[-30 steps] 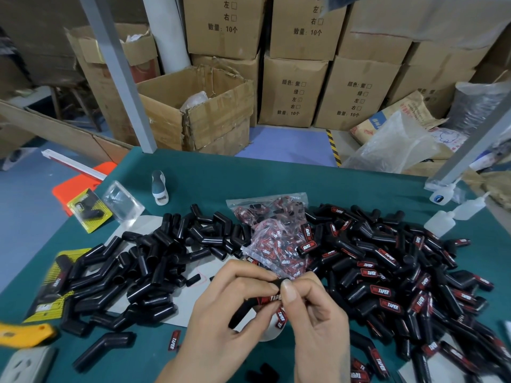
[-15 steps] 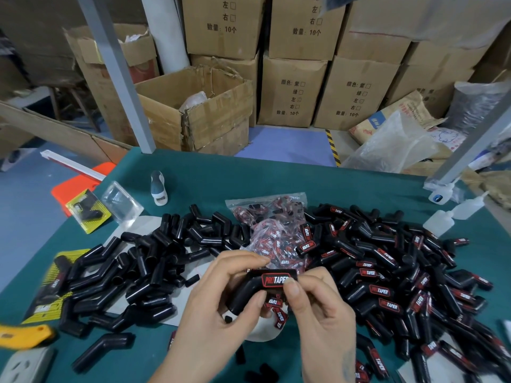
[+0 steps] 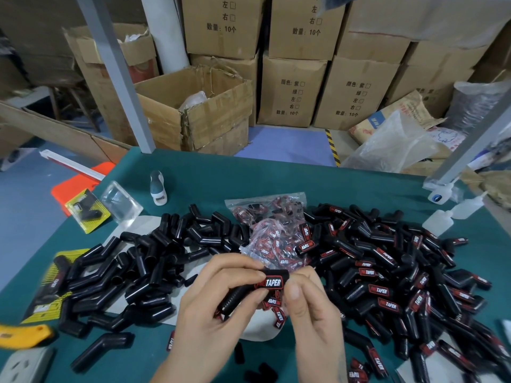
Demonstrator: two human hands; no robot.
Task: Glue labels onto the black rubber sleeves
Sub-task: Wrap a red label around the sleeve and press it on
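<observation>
My left hand (image 3: 213, 308) grips a bent black rubber sleeve (image 3: 243, 293) in front of me; its red and white label (image 3: 269, 283) faces up. My right hand (image 3: 312, 308) pinches the sleeve's labelled end, thumb beside the label. A pile of unlabelled black sleeves (image 3: 154, 258) lies to the left. A heap of labelled sleeves (image 3: 392, 280) lies to the right. A clear bag of loose labels (image 3: 273, 233) sits between the two piles, and a few loose labels (image 3: 276, 308) lie under my hands.
Glue bottles (image 3: 438, 222) stand at the right of the green table (image 3: 276, 178), another small bottle (image 3: 158, 188) at the left. A yellow cutter (image 3: 25, 333) and a white socket (image 3: 22, 366) lie near the left front corner. Cardboard boxes (image 3: 199, 111) stand beyond the table.
The sleeve was turned in my hands so the label now faces up. Both hands rose slightly and my right thumb shifted beside the label.
</observation>
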